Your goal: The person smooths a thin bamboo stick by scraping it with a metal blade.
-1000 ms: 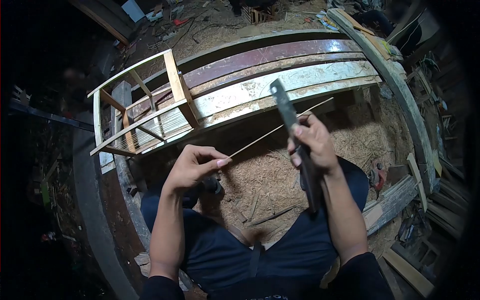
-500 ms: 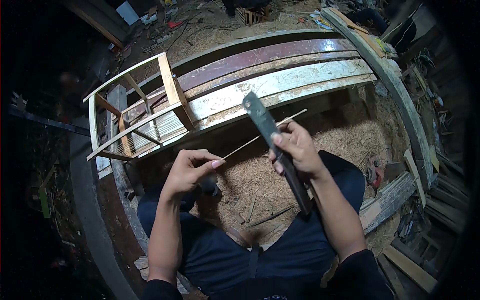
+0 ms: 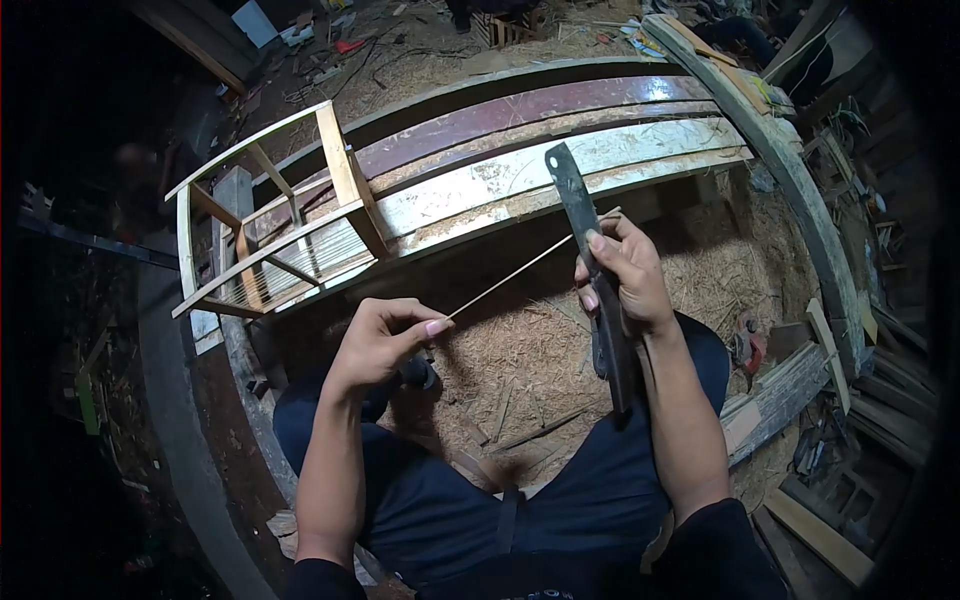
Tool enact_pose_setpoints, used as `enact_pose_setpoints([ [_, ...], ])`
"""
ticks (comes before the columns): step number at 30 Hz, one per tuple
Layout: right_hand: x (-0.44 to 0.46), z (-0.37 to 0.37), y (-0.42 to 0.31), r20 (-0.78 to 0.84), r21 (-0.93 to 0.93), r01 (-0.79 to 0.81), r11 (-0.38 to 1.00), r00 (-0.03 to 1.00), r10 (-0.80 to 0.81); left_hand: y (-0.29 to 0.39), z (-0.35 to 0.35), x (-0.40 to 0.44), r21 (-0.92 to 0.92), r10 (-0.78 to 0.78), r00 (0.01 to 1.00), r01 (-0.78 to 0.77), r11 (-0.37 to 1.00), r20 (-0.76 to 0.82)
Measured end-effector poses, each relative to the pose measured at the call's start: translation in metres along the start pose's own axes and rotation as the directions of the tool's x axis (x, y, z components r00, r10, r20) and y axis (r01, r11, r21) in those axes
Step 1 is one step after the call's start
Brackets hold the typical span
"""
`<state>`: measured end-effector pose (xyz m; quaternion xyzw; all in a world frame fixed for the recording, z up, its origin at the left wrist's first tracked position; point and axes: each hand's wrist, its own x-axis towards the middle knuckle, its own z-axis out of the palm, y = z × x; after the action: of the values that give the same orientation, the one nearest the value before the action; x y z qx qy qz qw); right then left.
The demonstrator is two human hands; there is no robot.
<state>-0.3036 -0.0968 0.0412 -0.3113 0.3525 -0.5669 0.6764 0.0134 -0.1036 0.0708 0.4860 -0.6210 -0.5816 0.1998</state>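
My left hand [image 3: 380, 345] pinches the lower left end of a thin wooden stick [image 3: 515, 273] between thumb and fingers. The stick slants up to the right and passes behind the blade near my right hand [image 3: 628, 275]. Closed round a knife [image 3: 573, 190] with a broad dark blade, my right hand has its thumb on the blade's base. The blade points up, and the dark handle runs down beside the wrist. A small hole shows near the blade's tip.
A wooden frame [image 3: 345, 170] with thin sticks across it stands on a bench of white and dark red boards [image 3: 470, 190]. Wood shavings [image 3: 520, 350] cover the ground between my knees. A thick beam [image 3: 790, 160] and stacked wood lie at the right.
The knife and my right hand swung down and left, then back up and right along the stick. My left hand keeps its pinch with little movement.
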Motion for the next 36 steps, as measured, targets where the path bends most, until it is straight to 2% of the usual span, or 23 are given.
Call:
enact_pose_setpoints([
  [4,0.001,-0.002,0.007,-0.007,-0.083,-0.035,0.996,0.999,0.035,-0.002,-0.005,-0.001,-0.044,0.041,0.999,-0.042,0.998,-0.013],
  [6,0.0,-0.002,0.004,0.008,-0.038,-0.021,0.999,1.0,0.022,-0.001,-0.006,-0.002,-0.057,0.031,0.999,-0.032,0.998,-0.011],
  [8,0.0,-0.003,0.002,-0.021,-0.043,0.006,0.999,1.0,-0.007,-0.004,-0.003,0.002,0.043,0.079,0.997,-0.079,0.996,-0.004],
  [12,0.002,-0.011,0.004,-0.005,-0.1,-0.015,0.995,1.0,0.015,-0.003,-0.006,-0.002,-0.037,0.082,0.996,-0.083,0.996,-0.031],
  [13,0.003,-0.014,-0.002,-0.111,-0.177,0.036,0.984,0.992,-0.056,-0.003,-0.008,-0.004,0.024,0.091,0.995,-0.09,0.996,-0.04],
  [14,0.003,-0.022,-0.013,-0.251,-0.127,0.081,0.989,0.962,-0.111,-0.005,-0.013,-0.008,0.027,0.088,0.996,-0.087,0.996,-0.036],
  [16,0.006,-0.047,-0.025,-0.265,0.0,0.178,0.984,0.949,-0.171,-0.013,-0.025,-0.013,-0.052,0.041,0.991,-0.048,0.997,-0.125],
  [18,0.0,-0.04,-0.016,-0.223,0.034,0.087,0.996,0.972,-0.077,-0.015,-0.025,-0.012,-0.077,0.009,0.992,-0.019,0.997,-0.129],
  [21,-0.004,-0.02,0.005,-0.01,0.022,-0.029,0.999,1.0,0.029,-0.011,-0.021,-0.007,-0.142,-0.176,0.981,0.163,0.976,-0.08],
  [24,-0.005,0.0,0.012,0.113,0.026,-0.102,0.994,0.989,0.098,-0.006,-0.011,-0.003,-0.154,-0.108,0.993,0.099,0.983,-0.054],
  [25,-0.004,0.004,0.015,0.114,0.018,-0.115,0.993,0.987,0.112,-0.005,-0.01,-0.001,-0.107,-0.127,0.991,0.122,0.987,-0.043],
  [28,0.003,0.004,0.021,0.116,0.066,-0.133,0.989,0.985,0.125,0.001,-0.002,0.004,-0.122,-0.107,0.994,0.106,0.987,-0.002],
  [30,0.008,-0.001,0.017,0.069,0.033,-0.088,0.996,0.994,0.086,0.003,-0.002,0.005,-0.107,-0.086,0.996,0.087,0.99,0.009],
  [33,0.012,-0.01,0.009,-0.057,0.131,-0.007,0.991,0.998,0.015,-0.003,-0.002,0.007,-0.091,-0.1,0.995,0.102,0.991,0.024],
  [36,0.01,-0.012,0.008,-0.075,0.116,-0.007,0.993,0.997,0.016,-0.012,0.001,0.01,-0.085,-0.021,1.0,0.021,0.996,0.003],
])
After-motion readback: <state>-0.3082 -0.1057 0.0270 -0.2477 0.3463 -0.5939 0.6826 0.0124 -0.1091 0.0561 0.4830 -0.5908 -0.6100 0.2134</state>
